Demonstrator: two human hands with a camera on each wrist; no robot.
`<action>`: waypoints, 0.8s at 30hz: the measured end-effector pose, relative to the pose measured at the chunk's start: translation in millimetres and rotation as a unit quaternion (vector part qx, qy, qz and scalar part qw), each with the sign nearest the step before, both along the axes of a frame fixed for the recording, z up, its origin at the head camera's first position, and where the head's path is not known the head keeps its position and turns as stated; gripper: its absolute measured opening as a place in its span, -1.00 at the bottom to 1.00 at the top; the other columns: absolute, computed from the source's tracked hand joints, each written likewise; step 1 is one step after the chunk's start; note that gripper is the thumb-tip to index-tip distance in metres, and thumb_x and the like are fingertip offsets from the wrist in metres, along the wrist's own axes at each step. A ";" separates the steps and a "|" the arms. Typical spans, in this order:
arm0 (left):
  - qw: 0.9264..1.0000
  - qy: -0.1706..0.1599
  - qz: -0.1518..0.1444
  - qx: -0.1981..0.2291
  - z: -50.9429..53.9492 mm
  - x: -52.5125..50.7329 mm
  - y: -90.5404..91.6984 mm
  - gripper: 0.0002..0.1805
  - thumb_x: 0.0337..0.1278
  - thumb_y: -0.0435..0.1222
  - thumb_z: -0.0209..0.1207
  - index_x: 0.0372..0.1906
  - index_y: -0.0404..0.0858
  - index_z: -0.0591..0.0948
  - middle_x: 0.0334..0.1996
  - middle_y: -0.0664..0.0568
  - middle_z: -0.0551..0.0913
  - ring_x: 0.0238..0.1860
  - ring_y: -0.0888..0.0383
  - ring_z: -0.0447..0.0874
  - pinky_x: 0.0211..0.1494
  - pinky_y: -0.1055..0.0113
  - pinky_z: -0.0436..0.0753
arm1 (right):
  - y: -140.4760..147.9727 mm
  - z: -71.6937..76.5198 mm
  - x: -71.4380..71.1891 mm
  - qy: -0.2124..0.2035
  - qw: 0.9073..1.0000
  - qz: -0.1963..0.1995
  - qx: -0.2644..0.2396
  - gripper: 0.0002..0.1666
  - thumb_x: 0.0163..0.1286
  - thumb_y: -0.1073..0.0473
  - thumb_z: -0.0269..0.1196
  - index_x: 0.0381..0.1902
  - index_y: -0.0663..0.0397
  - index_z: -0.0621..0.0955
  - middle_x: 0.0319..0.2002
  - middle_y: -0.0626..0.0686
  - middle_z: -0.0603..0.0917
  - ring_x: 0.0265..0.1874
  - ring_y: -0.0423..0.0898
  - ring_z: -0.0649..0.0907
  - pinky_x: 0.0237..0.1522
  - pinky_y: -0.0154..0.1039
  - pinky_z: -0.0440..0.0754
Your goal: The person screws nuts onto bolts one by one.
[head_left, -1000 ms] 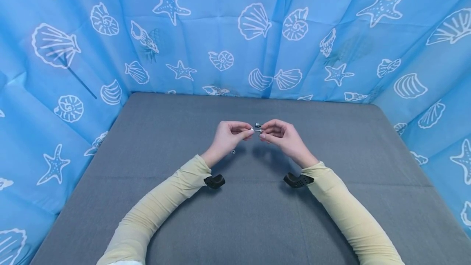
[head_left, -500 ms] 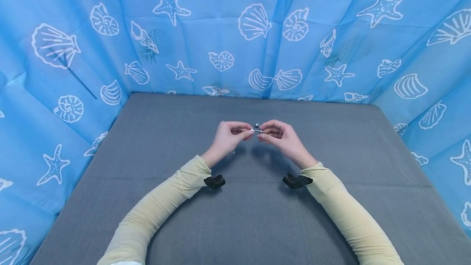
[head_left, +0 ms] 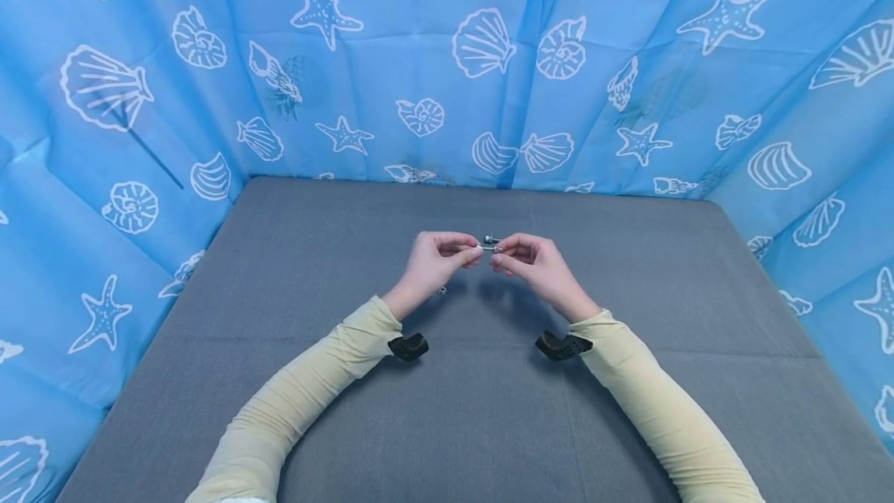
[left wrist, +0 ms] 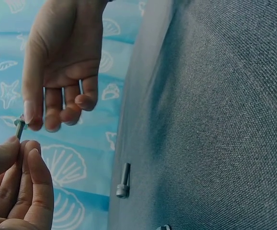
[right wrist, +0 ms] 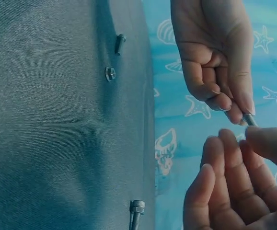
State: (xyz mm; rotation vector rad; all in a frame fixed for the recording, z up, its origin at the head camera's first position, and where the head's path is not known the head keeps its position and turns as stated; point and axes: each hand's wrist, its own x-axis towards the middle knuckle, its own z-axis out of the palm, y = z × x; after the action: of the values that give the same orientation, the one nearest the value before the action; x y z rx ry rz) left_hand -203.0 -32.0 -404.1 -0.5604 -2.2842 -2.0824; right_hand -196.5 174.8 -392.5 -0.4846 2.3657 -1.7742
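Observation:
My left hand (head_left: 440,262) pinches a slim metal bolt (left wrist: 20,129) between thumb and fingers, held above the table. At the bolt's other end, the thumb and forefinger of my right hand (head_left: 538,264) pinch a small nut-like piece (left wrist: 19,121); the fingertips partly cover it. In the right wrist view both hands meet at the short bright metal end. Just behind the right fingertips another bolt (head_left: 489,239) lies on the table, with what looks like a nut at its thick end (right wrist: 137,207). A small loose nut (head_left: 442,290) sits below my left hand.
A grey cloth-covered table (head_left: 447,410) spreads under both arms. Another short bolt (right wrist: 120,44) lies close to the loose nut in the right wrist view. A blue curtain (head_left: 419,60) with white shell prints stands along the back and sides.
The fingertips of my right hand shift slightly around the bolt's end, and that hand sits a touch lower. My left hand stays almost still, keeping its pinch.

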 end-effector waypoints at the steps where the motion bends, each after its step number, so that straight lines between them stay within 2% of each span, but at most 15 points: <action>1: 1.000 0.001 0.000 -0.001 0.0 0.2 0.0 -0.82 0.14 -0.31 0.31 -0.22 -0.36 0.71 -0.38 -0.03 0.74 -0.35 0.13 0.74 -0.17 0.00 0.71 | -0.2 -0.7 -0.1 -0.001 1.000 -0.001 0.002 -0.69 0.36 0.18 0.27 -0.14 0.38 0.57 -0.25 0.24 0.69 -0.28 0.03 0.69 -0.19 0.00 0.69; 8: 1.000 0.000 0.001 -0.001 -0.9 0.7 -0.3 -0.82 0.14 -0.32 0.31 -0.23 -0.38 0.70 -0.38 -0.04 0.74 -0.35 0.14 0.74 -0.19 0.06 0.72 | -1.4 -2.5 0.6 0.010 1.000 -0.004 -0.014 -0.66 0.33 0.20 0.29 -0.06 0.36 0.55 -0.24 0.22 0.69 -0.28 0.02 0.71 -0.17 0.10 0.67; 13: 1.000 0.002 0.001 -0.002 -2.2 1.0 -0.4 -0.83 0.14 -0.33 0.31 -0.23 -0.39 0.70 -0.39 -0.06 0.74 -0.35 0.13 0.74 -0.20 0.08 0.73 | -1.0 -2.6 0.4 0.012 1.000 -0.003 -0.002 -0.69 0.40 0.09 0.23 -0.15 0.27 0.61 -0.25 0.20 0.70 -0.27 0.01 0.70 -0.17 0.12 0.65; 16: 1.000 0.006 0.001 -0.002 -2.4 1.0 -0.2 -0.84 0.14 -0.34 0.30 -0.24 -0.38 0.70 -0.39 -0.05 0.74 -0.36 0.13 0.74 -0.21 0.08 0.73 | -0.6 -2.3 0.9 0.009 1.000 -0.005 0.005 -0.67 0.42 0.05 0.20 -0.14 0.26 0.61 -0.26 0.18 0.70 -0.27 0.00 0.70 -0.19 0.09 0.66; 21: 1.000 0.001 0.001 0.003 -3.1 0.7 -0.2 -0.86 0.14 -0.35 0.31 -0.25 -0.35 0.71 -0.39 -0.04 0.74 -0.35 0.13 0.74 -0.20 0.05 0.73 | 0.0 -0.7 2.2 0.020 1.000 -0.006 -0.015 -0.67 0.35 0.19 0.28 -0.05 0.34 0.55 -0.23 0.20 0.69 -0.26 -0.02 0.71 -0.17 0.02 0.69; 24: 1.000 0.002 0.002 0.001 -3.9 0.1 -0.1 -0.83 0.14 -0.35 0.31 -0.23 -0.40 0.70 -0.39 -0.04 0.74 -0.35 0.13 0.74 -0.19 0.01 0.71 | 0.1 -0.1 2.2 0.024 1.000 -0.008 -0.009 -0.69 0.36 0.19 0.26 -0.08 0.35 0.56 -0.24 0.21 0.69 -0.26 -0.03 0.70 -0.17 -0.04 0.70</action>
State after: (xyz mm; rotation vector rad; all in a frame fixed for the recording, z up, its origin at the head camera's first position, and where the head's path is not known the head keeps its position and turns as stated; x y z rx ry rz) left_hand -202.9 -32.1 -408.0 -0.5590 -2.2785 -2.0816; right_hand -194.4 174.9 -392.6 -0.5194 2.3942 -1.8116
